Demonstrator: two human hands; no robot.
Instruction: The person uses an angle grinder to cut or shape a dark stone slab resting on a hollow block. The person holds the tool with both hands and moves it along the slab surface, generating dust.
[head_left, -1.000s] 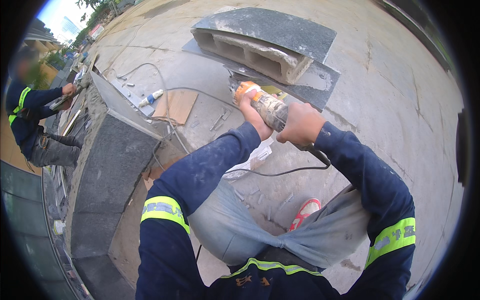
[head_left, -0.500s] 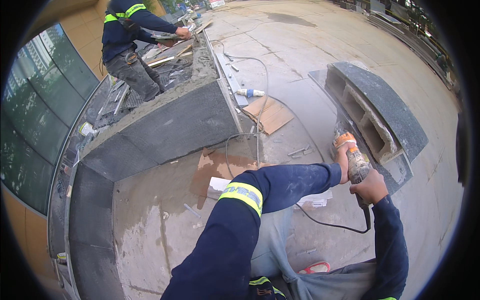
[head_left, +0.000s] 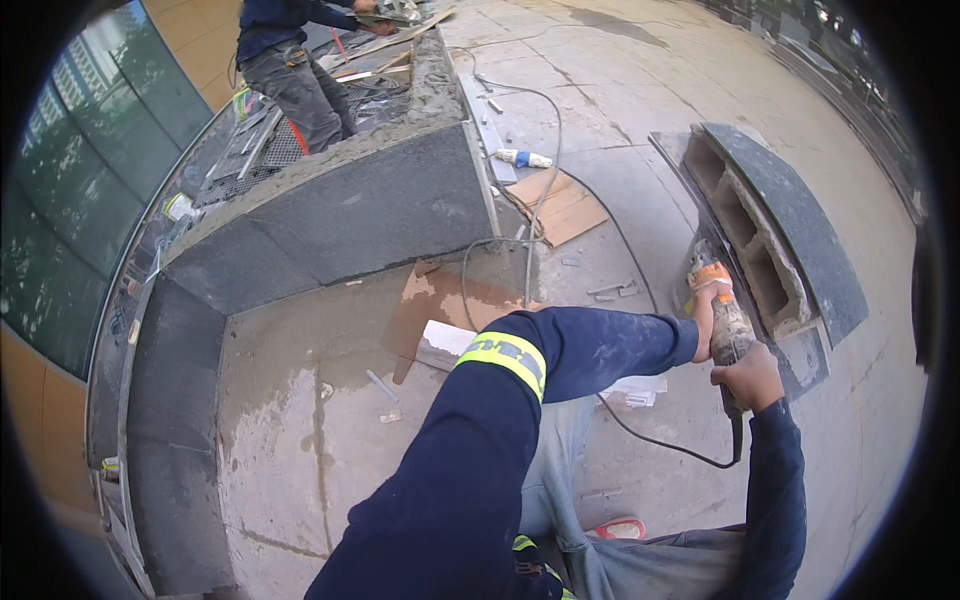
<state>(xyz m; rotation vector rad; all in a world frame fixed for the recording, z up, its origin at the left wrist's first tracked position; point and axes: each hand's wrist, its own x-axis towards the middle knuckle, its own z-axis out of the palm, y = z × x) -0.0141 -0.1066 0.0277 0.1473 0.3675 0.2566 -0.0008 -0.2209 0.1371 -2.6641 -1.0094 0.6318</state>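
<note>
Both of my hands hold a dusty angle grinder (head_left: 735,328) with an orange front part and a grey-white body. My left hand (head_left: 707,312) wraps round the front near the orange part, its arm reaching across from the lower left. Around the rear of the body, my right hand (head_left: 750,378) is closed, and the black cord (head_left: 670,447) trails from there. The grinder's head is at the near edge of a dark flat slab (head_left: 808,365); its disc is blurred, and contact cannot be made out. Over that slab sits a hollow concrete block (head_left: 765,280), with a dark stone slab (head_left: 800,215) along its far side.
A low wall faced with dark stone (head_left: 350,210) runs along the left. Behind it a co-worker (head_left: 290,70) stands bent over the wall. Brown boards (head_left: 565,207), a blue-white cable connector (head_left: 522,158), loose cable and stone scraps lie on the paving.
The view has shifted, so the wall, co-worker and block sit differently in it. Both hands keep their hold on the grinder, which stays close to the same slab edge.
</note>
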